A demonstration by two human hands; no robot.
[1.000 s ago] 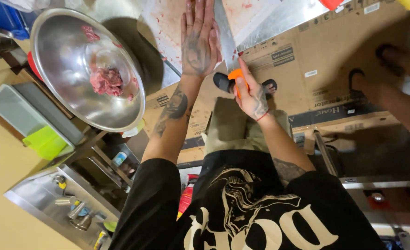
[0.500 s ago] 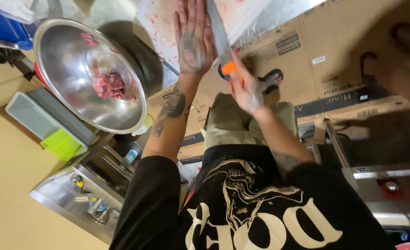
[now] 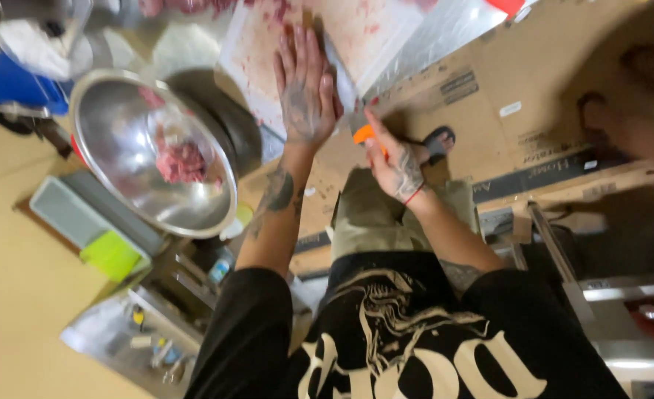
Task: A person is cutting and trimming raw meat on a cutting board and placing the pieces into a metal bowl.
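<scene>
Left hand (image 3: 306, 92) lies flat, fingers spread, on the blood-smeared white cutting board (image 3: 268, 52), while the right hand (image 3: 395, 159) grips an orange-handled knife (image 3: 349, 96) just beside it — blade against the board's edge — near a steel bowl (image 3: 120, 140) holding raw meat (image 3: 180, 161).

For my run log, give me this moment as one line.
left hand: flat on cutting board | right hand: gripping orange-handled knife | steel bowl: raw meat inside
</scene>
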